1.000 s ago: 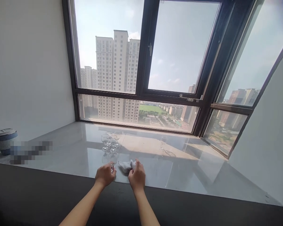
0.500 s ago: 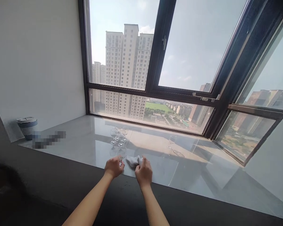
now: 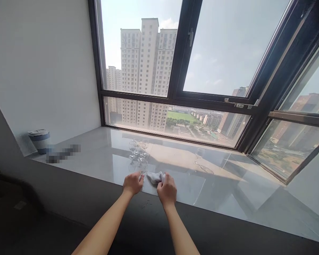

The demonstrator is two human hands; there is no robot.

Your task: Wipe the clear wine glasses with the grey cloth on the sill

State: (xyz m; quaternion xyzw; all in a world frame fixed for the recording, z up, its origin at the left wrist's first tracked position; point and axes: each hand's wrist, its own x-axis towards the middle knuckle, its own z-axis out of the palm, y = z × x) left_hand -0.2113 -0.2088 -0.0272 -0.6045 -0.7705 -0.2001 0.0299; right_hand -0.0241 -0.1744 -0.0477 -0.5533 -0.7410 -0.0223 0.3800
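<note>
My left hand (image 3: pixel 132 183) is closed around the stem of a clear wine glass (image 3: pixel 142 165), near the front edge of the sill. The bowl of that glass shows above my fingers. My right hand (image 3: pixel 167 187) grips one end of a light grey cloth (image 3: pixel 154 177), whose loose part lies to the left, between the hands. Just behind the held glass, several more wine glasses (image 3: pixel 141 147) stand upright in a cluster. Another wine glass (image 3: pixel 198 156) stands apart to the right, in the sunlit strip.
The glossy grey tiled windowsill (image 3: pixel 93 152) runs along dark-framed windows (image 3: pixel 149 96). At its left end stands a cup-like container (image 3: pixel 39 141) with a pale lid, beside a blurred-out patch. The sill's front edge drops to a dark wall (image 3: pixel 77 202).
The camera view has shifted slightly, so everything sits a little differently in the picture. The held glass looks slightly more upright or lower in my left hand; my right hand still grips the cloth.
</note>
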